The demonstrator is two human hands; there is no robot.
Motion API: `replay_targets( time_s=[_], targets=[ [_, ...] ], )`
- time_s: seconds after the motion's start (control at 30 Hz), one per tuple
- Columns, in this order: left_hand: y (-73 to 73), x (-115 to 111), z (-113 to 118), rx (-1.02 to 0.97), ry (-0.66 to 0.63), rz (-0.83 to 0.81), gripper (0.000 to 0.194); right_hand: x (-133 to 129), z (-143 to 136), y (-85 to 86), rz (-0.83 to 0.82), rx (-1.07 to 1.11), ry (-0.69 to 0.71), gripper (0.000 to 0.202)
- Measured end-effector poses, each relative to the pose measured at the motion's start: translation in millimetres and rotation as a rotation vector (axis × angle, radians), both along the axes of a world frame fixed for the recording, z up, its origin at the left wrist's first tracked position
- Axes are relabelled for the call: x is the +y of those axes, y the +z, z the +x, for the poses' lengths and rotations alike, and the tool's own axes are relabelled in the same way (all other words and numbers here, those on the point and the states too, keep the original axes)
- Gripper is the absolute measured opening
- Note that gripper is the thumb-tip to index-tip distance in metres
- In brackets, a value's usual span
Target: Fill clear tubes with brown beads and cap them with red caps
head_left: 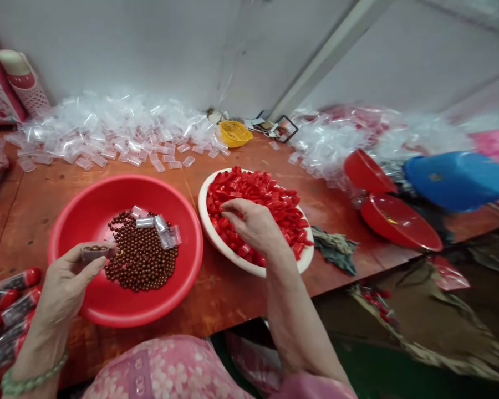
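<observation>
My left hand [64, 277] is closed around a small clear plastic container [95, 254] with brown beads showing at its top. It is over the left rim of a red basin [127, 318]. Inside that basin lies a heap of round brown beads [143, 263], with several clear containers [164, 231] on top. Over a white basin [203, 208] is my right hand [253, 224], its fingers bent and slightly apart, with nothing visible between them. Glossy red plastic caps [280, 205] fill this basin just below the fingers.
Filled containers with red caps [19, 305] lie at the lower left. Clear empty containers [120, 130] are piled along the wall, near a yellow basket [235, 133]. Rightward are a grey-green cloth [336, 249], red bowls [401, 221] and a blue bucket [457, 180].
</observation>
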State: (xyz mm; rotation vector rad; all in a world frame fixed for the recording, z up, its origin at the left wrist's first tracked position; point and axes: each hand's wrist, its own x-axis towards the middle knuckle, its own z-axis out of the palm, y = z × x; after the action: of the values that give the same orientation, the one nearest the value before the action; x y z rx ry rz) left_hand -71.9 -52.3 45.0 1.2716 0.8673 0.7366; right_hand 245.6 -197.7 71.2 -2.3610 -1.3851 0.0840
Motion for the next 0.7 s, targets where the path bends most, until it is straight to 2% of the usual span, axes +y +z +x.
replay_targets(
  time_s=[0.07,0.17,0.33,0.47,0.6,0.7],
  targets=[
    [-0.6,1,1,0.052,-0.012,0.035,0.025,-2,24,-2.5,-0.082,-0.066,-0.088,0.02],
    [-1.0,0,5,0.094,-0.012,0.046,0.027,6,47,-1.8,-0.13,-0.124,-0.125,0.02],
    [1.9,-2,11,0.186,-0.042,0.06,0.033,42,73,3.7,-0.156,-0.241,-0.209,0.03],
    [0.6,2,9,0.235,-0.026,0.073,0.034,66,91,1.7,-0.182,-0.297,-0.263,0.047],
    [-13.9,12,3,0.302,-0.058,0.098,0.037,66,109,1.1,-0.229,-0.314,-0.356,0.069],
    [-21.2,16,2,0.288,-0.111,0.117,0.036,54,122,1.2,-0.308,-0.177,-0.426,0.082]
  ],
)
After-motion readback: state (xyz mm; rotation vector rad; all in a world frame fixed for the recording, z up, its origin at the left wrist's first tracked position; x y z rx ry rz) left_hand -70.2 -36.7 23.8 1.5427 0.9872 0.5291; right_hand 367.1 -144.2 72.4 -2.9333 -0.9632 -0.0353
